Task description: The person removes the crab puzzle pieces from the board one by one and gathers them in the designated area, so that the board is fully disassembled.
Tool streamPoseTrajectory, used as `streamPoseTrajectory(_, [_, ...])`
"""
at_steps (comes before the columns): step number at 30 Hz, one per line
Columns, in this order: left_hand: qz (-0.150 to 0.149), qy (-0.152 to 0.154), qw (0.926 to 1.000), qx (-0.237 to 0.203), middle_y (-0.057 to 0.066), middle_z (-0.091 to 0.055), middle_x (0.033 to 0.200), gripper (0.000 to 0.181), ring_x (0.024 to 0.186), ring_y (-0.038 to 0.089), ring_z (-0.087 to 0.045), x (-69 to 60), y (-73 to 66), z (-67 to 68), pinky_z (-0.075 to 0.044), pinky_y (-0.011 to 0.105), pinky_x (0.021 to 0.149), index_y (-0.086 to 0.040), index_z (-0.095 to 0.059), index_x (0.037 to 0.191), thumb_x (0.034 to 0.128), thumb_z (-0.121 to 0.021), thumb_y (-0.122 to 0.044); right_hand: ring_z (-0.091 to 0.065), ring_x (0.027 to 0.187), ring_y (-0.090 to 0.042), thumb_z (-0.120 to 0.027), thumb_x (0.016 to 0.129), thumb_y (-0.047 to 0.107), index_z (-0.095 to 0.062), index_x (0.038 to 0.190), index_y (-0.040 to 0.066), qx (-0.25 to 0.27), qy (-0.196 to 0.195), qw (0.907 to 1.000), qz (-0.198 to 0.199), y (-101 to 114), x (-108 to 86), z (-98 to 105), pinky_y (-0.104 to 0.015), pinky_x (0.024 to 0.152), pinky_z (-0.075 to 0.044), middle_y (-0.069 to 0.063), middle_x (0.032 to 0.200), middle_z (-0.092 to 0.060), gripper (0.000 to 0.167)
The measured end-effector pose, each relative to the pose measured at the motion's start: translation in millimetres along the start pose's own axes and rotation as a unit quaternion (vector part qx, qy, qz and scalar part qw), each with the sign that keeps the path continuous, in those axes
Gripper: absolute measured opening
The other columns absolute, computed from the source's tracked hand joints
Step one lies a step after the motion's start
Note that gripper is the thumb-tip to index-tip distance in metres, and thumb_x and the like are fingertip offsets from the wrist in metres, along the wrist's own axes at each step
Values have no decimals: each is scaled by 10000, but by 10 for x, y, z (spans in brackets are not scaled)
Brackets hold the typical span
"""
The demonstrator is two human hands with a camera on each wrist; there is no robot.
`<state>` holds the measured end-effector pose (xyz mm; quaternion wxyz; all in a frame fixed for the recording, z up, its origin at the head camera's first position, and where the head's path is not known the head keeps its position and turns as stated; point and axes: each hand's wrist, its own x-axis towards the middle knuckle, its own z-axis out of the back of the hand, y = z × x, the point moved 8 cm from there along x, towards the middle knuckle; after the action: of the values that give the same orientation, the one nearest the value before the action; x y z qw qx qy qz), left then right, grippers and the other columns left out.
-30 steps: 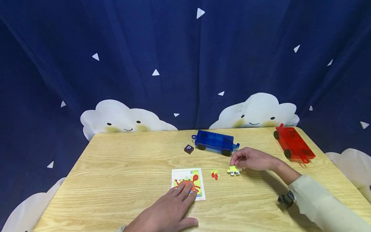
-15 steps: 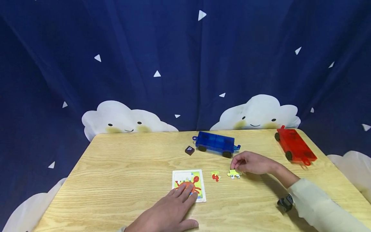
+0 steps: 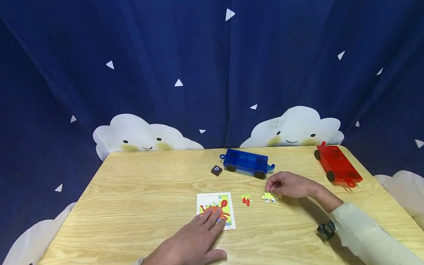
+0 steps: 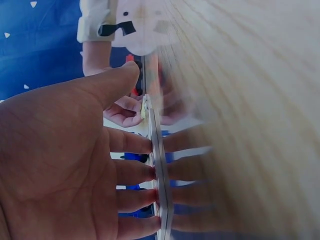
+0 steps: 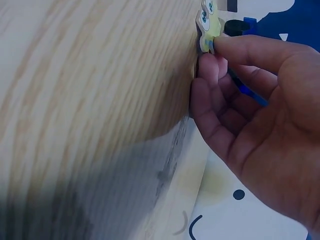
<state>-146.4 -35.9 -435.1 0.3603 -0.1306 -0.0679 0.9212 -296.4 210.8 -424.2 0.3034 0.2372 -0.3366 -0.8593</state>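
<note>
Both hands, head view: left hand (image 3: 195,237), fingers straight, on one board (image 3: 231,217); right hand (image 3: 287,184) pinching an eyed piece (image 3: 269,197) toward its three o'clock, a red piece (image 3: 246,200) between. Wooden surface (image 3: 149,184), blue curtain (image 3: 149,55); two wagons (image 3: 246,161) (image 3: 338,163), one tile (image 3: 216,170). Left wrist alone shows the board's edge (image 4: 163,185); right wrist, the right palm (image 5: 272,142).

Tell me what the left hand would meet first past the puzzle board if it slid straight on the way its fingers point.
Past the puzzle board, the left hand would probably meet the loose red-and-yellow piece first, though its slanted line might only graze it.
</note>
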Motion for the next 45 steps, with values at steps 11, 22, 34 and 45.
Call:
streamPoseTrajectory(11, [-89, -71, 9999, 1, 117, -277, 1662, 824, 1535, 294, -218, -15, -14, 18, -315, 474, 1172, -99, -392, 1589, 1010, -426, -684, -565, 824, -193, -637, 963, 9, -723, 1006, 79, -144, -12, 9999, -26, 30, 1, 5, -257, 725, -477, -28, 886, -640, 119])
streamPoseTrajectory(22, [-102, -172, 9995, 239, 137, -291, 1655, 838, 1527, 316, -237, -11, -51, 34, -336, 488, 1158, -85, -399, 1579, 1001, -446, -690, -592, 833, -160, -635, 1017, 89, -728, 1027, 95, -294, -114, 9982, 504, 237, -8, 14, -271, 757, -520, -9, 917, -670, 94])
streamPoseTrajectory(34, [-44, -10, 9996, 265, 129, -272, 1663, 861, 1529, 289, -234, -23, -28, 13, -362, 496, 1139, -95, -371, 1597, 996, -429, -708, -605, 829, -102, -612, 1043, 98, -750, 1103, 118, -685, -54, 9919, 1068, 686, 377, -306, -290, 775, -544, 20, 992, -712, 151])
streamPoseTrajectory(45, [-22, 22, 10000, 59, 109, -251, 1673, 839, 1536, 289, -211, -12, -8, 32, -331, 483, 1161, -121, -370, 1603, 999, -425, -701, -572, 861, -100, -665, 990, 51, -772, 1143, 143, -843, -11, 9861, 1430, 935, 714, -572, -292, 791, -520, 42, 1033, -673, 208])
